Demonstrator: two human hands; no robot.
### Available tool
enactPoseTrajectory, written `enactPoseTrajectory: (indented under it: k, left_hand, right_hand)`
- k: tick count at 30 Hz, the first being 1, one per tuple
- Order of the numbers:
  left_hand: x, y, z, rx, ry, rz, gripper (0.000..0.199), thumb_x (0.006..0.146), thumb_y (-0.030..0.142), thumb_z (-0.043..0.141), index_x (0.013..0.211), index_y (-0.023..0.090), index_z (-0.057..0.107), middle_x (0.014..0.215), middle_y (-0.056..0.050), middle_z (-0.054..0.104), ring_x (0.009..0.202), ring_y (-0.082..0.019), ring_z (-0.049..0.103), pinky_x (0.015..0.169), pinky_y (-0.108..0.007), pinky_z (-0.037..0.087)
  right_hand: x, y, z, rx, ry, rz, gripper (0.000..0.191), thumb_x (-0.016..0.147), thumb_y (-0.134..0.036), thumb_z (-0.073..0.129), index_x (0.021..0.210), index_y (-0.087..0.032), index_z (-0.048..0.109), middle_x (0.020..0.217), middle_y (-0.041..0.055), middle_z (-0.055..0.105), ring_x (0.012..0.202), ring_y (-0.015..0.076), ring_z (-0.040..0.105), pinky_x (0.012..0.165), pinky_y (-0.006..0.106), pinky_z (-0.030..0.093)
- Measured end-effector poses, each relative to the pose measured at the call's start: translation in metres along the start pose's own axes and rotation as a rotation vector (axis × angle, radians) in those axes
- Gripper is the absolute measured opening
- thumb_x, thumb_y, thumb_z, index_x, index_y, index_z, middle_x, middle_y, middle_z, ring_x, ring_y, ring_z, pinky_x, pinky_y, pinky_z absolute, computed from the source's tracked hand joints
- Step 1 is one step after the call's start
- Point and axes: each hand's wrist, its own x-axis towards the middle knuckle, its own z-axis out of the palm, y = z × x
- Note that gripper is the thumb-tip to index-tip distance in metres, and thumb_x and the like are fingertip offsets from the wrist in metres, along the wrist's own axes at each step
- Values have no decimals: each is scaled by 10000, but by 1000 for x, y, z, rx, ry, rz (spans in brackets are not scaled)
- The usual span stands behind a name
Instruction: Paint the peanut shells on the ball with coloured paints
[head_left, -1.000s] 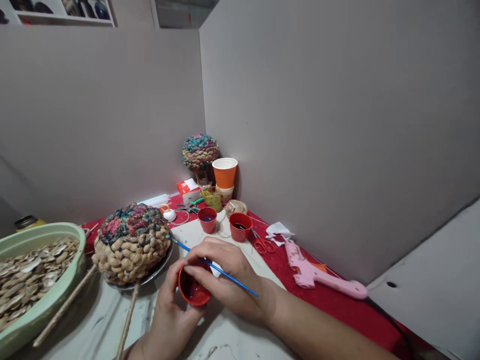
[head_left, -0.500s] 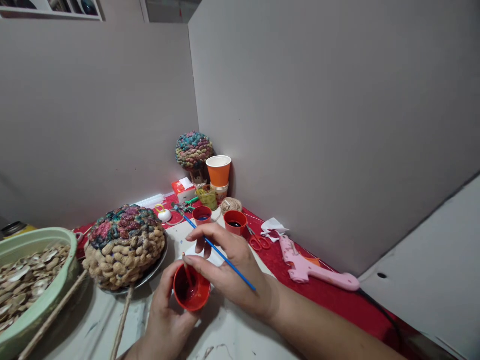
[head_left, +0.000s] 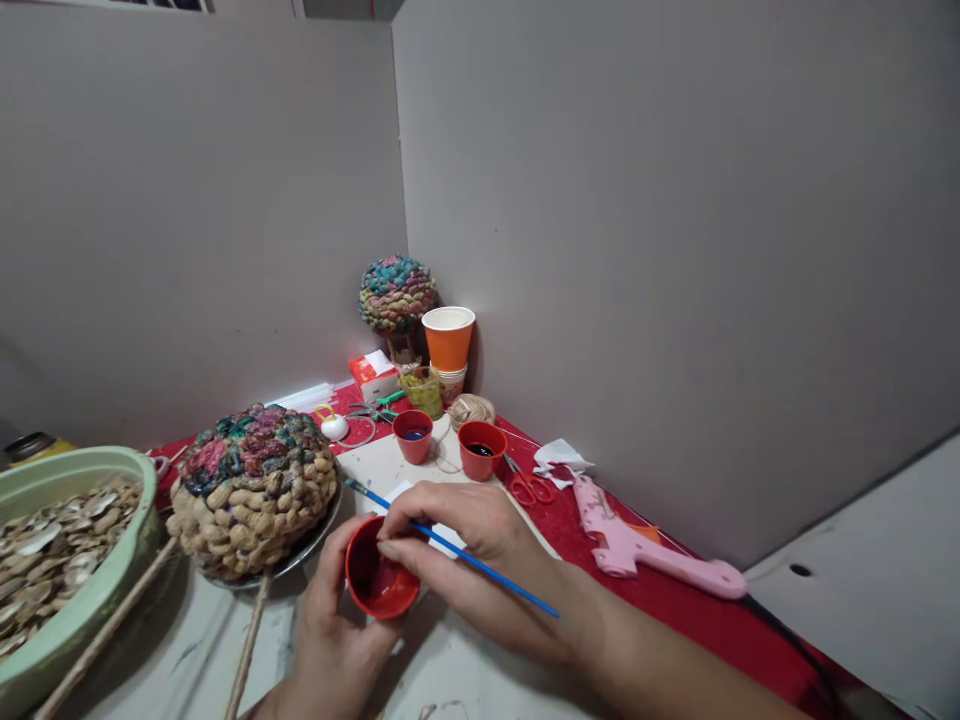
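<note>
Left hand (head_left: 341,620): low in the view, coming up from the bottom edge, wrist bent so the palm faces right. Closed round a small red cup (head_left: 365,565), only as far as the cup's width allows. Fingers wrap the far left side; thumb lies along the near lower side. Cup tipped, mouth turned toward the wearer, inside dark red and wet-looking. It is up off the white tabletop, in front of the body, right of the peanut ball (head_left: 255,500).

Right hand (head_left: 472,560): enters from lower right, forearm (head_left: 660,650) slanting up and left, back of the hand upward. Grip narrow, almost a pinch: thumb and index nearly together at the cup's mouth, fingertips dipping just inside the rim. A blue brush (head_left: 487,570) is caught in this hand, lying slantwise between index and thumb. Bristles point up-left, near the ball's right edge; handle end sits over the wrist. Whether the fingertips pinch anything else inside the cup, cannot tell. Hands very near each other, meeting at the cup.

Around: ball in a metal bowl (head_left: 315,553), its top painted, lower part bare shell. Green basin (head_left: 146,520) of shells at far left. Two more red cups (head_left: 481,467) stand beyond the right hand.
</note>
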Motion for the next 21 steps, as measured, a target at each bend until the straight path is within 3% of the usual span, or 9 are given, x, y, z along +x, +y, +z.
enactPoseTrajectory:
  k: [3,8,10,14,16,19,21]
  left_hand:
    - [-1,0,1,10,38,11,557,772,261,750,1273,285,509,1180,-57,688,1015,-237,703,891,-384,589]
    - [0,6,0,-32,66,49,572,745,226,773,1260,282,530,1170,-43,695,1000,-227,712,861,-334,599]
    - [0,9,-1,-41,86,37,564,745,255,794,1247,286,539,1164,-35,692,1003,-219,705,882,-329,589]
    - [0,10,-2,-52,82,27,541,768,283,783,1247,292,534,1142,-21,695,974,-204,710,859,-307,593]
    - [0,9,-1,-59,66,31,533,778,274,770,1252,300,527,1131,-12,699,954,-196,716,834,-291,598]
    - [-1,8,-1,-60,57,42,556,770,265,774,1264,306,523,1140,-12,695,972,-197,709,855,-300,590]
    - [-1,9,-1,-52,68,34,569,753,271,791,1260,303,533,1157,-18,687,997,-207,695,885,-322,578]
  right_hand:
    - [0,-2,6,104,3,61,180,780,4,712,797,-174,693,750,-27,723,652,88,664,642,152,518]
    - [-1,5,7,38,145,-157,114,856,-61,656,883,-164,696,823,23,752,727,116,694,734,196,541]
    - [-1,4,1,-16,139,-123,107,868,-70,642,871,-164,694,808,22,742,718,118,687,719,201,536]
    - [-1,-3,-5,45,4,26,160,815,-25,680,826,-183,700,762,-21,723,662,93,665,658,162,519]
    - [-2,-3,-1,86,9,-11,172,808,-10,675,827,-178,701,770,-16,732,667,91,672,668,155,524]
    - [-3,0,1,43,117,-143,126,856,-48,635,857,-160,695,807,21,745,714,110,688,718,185,537]
    - [-2,1,-2,-11,129,-119,114,871,-64,629,861,-158,693,812,22,741,727,113,684,729,195,530]
